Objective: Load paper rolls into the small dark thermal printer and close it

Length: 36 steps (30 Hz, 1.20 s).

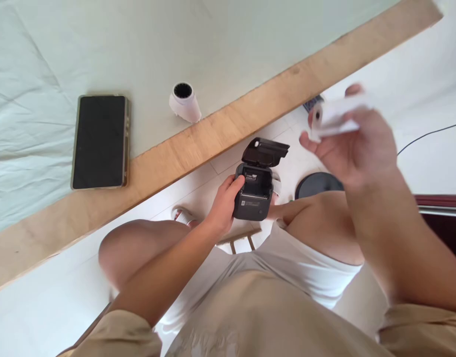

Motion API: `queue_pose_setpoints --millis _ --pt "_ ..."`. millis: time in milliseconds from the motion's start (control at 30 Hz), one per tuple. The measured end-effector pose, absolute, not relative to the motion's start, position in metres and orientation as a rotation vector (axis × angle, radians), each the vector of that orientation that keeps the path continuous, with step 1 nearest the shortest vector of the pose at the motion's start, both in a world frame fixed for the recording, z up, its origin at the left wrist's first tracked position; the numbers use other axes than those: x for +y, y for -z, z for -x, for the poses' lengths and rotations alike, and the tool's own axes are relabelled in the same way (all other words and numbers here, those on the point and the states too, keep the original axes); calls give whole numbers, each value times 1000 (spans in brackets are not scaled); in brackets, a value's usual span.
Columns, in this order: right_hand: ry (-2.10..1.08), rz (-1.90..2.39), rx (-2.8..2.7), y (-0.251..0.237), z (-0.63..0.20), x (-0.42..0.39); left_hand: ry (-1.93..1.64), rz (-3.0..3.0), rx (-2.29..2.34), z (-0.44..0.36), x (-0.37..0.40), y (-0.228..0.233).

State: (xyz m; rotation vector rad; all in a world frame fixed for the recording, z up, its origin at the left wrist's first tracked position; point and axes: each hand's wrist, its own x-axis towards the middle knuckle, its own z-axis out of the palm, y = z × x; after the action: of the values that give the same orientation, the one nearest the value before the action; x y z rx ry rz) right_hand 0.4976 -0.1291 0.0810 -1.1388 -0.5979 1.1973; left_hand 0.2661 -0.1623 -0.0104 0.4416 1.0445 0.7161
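My left hand (pixel 223 204) grips a small dark label printer (pixel 255 191) from its left side, holding it over my lap between my knees. The printer's lid (pixel 265 151) stands flipped open, showing the empty inner bay. My right hand (pixel 356 144) is raised to the right of the printer, blurred, with its fingers closed around a white paper roll (pixel 334 117) whose hollow core faces left. The roll is well above and to the right of the open bay, apart from it.
A bed with a pale green sheet (pixel 139 39) and a wooden frame edge (pixel 198 144) runs across the upper left. On the sheet lie a dark phone (pixel 99 141) and a small white cylinder device (pixel 184 101). A round black object (pixel 317 184) and a black cable (pixel 428 134) are on the white floor.
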Motion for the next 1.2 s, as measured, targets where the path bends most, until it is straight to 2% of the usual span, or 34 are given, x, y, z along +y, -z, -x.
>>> queue_pose_setpoints --millis 200,400,467,600,733,1033,1200 --pt "-1386 1222 -273 -40 -502 -145 -760 -406 1122 -266 -159 26" --pt "-1417 1441 -591 -26 -488 -152 -731 -427 1170 -264 -157 28" --pt "-1286 1476 -860 -18 -488 -158 -729 -434 1183 -266 -156 27" --pt "-728 1431 -1618 4 -487 -171 -717 -471 1151 -271 -155 26" --pt "-359 1403 -2029 17 -483 -175 -670 -555 1074 -278 -155 24" --pt "-147 1353 -2072 16 -479 -172 -737 -517 987 -279 -153 22" --pt "-335 1154 -2187 1 -472 -185 -720 -556 954 -274 -155 26"
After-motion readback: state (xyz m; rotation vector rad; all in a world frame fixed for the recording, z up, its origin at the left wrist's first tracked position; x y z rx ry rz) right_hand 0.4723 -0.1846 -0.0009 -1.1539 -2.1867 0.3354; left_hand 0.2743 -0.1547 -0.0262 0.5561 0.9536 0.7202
